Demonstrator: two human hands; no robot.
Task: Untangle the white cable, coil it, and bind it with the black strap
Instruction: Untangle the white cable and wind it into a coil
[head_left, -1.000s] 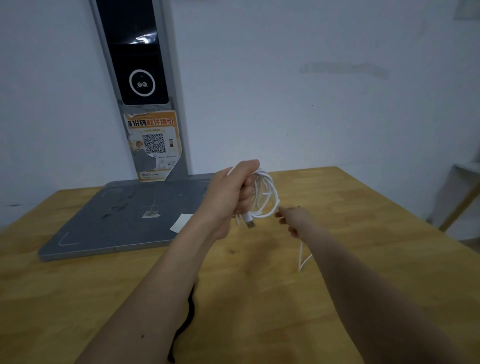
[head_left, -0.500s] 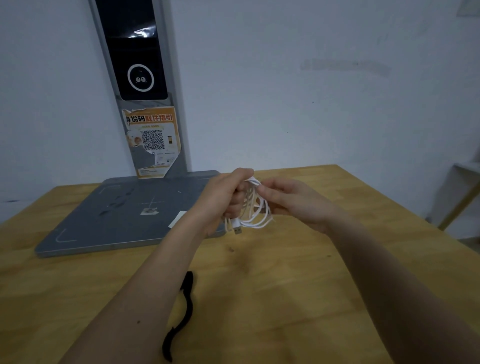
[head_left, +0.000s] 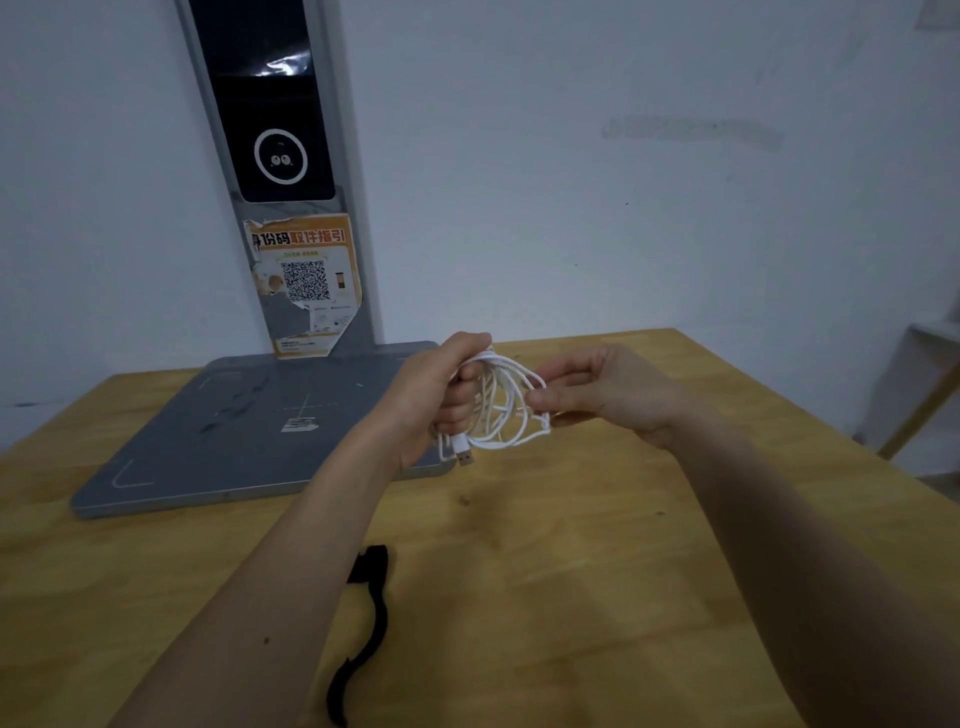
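Cable (head_left: 498, 410) now coiled, frame centre: L hand (head_left: 436, 400) fisted round loops, R hand (head_left: 597, 395) back from tail, pinching last turn. Coiling near done; strap (head_left: 363, 623) untouched, lower centre.

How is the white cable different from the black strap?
The cable is white, the strap black. The cable is thin and round, the strap flat and wider. The cable is looped and held up by the left hand and right hand; the strap lies untouched on the table. Both are long and bendy.
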